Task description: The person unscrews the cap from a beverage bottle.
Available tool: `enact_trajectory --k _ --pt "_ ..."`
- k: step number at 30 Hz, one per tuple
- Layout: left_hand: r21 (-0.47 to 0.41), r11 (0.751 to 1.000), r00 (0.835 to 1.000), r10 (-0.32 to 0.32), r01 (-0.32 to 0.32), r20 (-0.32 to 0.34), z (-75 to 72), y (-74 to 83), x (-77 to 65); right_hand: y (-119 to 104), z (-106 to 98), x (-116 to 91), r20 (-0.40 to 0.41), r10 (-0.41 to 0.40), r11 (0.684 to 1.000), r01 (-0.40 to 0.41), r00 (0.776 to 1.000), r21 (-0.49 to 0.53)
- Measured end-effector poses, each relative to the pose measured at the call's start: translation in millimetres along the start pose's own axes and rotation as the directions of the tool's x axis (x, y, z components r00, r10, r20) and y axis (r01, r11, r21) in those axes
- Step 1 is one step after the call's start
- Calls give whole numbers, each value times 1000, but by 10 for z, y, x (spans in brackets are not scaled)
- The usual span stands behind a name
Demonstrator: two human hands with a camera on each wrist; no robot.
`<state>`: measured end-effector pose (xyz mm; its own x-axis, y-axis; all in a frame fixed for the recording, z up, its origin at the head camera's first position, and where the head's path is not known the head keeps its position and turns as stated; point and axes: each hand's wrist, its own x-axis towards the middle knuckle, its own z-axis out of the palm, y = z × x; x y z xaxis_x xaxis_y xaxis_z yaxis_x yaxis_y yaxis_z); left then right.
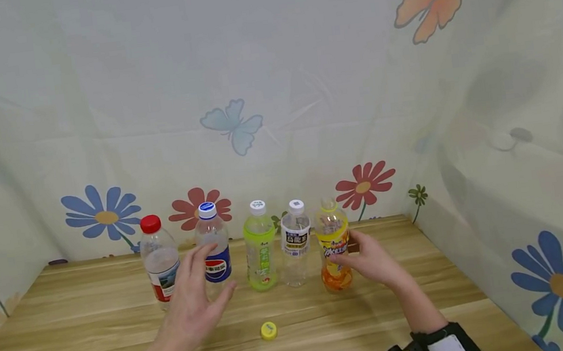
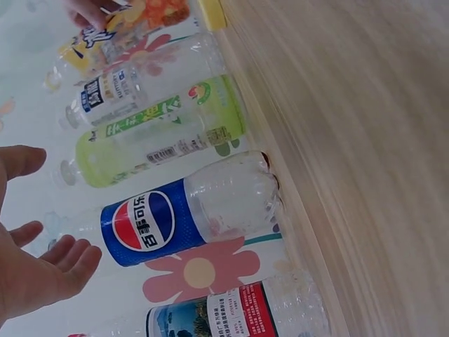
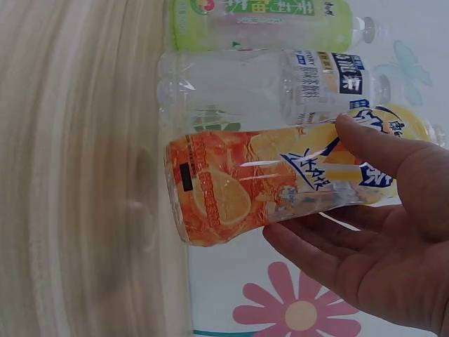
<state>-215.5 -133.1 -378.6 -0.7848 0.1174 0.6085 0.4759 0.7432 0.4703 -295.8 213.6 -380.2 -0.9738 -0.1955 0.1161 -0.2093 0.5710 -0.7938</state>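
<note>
My right hand (image 1: pixel 371 258) holds an orange-and-yellow iced tea bottle (image 3: pixel 224 186) at the right end of a row of bottles. The thumb lies across its front label and the fingers are behind it. No cap shows on its neck. My left hand (image 1: pixel 194 307) is held with spread, relaxed fingers in front of the Pepsi bottle (image 2: pixel 165 217) and holds nothing. A red-capped water bottle (image 1: pixel 161 264) stands left of that hand. On the table in front of the row lies a yellow bottle cap (image 1: pixel 268 331).
A green-labelled tea bottle (image 1: pixel 261 253) and a clear oolong tea bottle (image 1: pixel 297 246) stand upright between the Pepsi bottle and the iced tea bottle. The wooden table (image 1: pixel 96 335) ends at a cloth backdrop (image 1: pixel 147 98) printed with flowers and butterflies.
</note>
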Motion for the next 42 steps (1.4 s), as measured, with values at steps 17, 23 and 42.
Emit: enact_trajectory --k 17,23,42 --pt "41 997 991 -62 67 -119 15 -30 35 151 102 128 -33 8 999 -6 999 51" --pt "21 992 988 -121 123 -92 37 -54 73 184 119 157 -46 15 999 -13 999 47" --pt "-10 955 954 -294 295 53 102 -136 172 171 26 149 -21 48 994 -46 999 98"
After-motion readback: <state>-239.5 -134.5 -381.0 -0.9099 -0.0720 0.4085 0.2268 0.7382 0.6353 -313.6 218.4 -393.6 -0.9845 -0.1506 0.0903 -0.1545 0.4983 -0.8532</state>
